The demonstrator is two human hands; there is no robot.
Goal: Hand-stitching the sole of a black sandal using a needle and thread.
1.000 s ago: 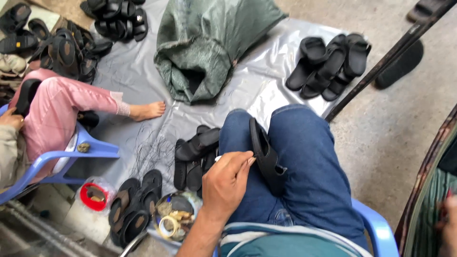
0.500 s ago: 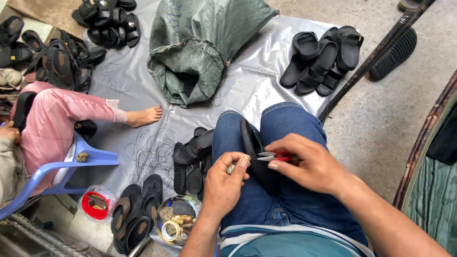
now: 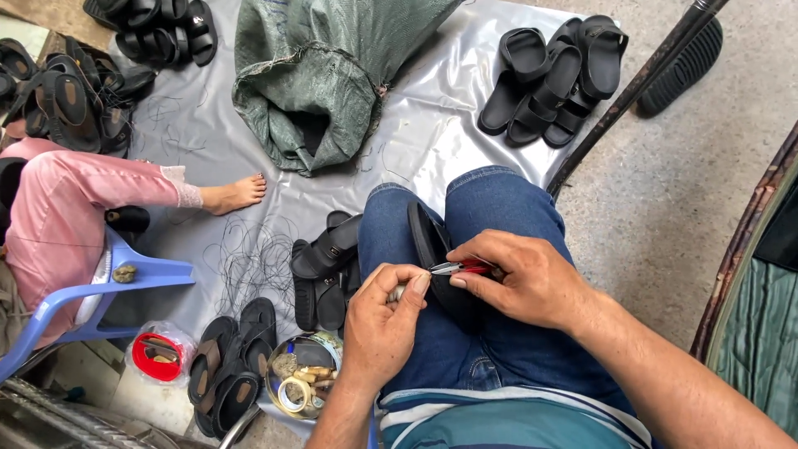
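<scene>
I had only the one camera, worn on the head, and it looked steeply down over my chest onto my lap, so my left hand [image 3: 378,320] and right hand [image 3: 528,278] sat close in the lower middle of the frame, with no second view to share any of it. Beyond my knees it faced out across the grey plastic sheet [image 3: 432,133] on the floor, with the green sack [image 3: 324,75] far at the top, a seated person's pink trouser leg [image 3: 75,195] at the left edge and bare concrete floor [image 3: 682,166] on the right.
</scene>
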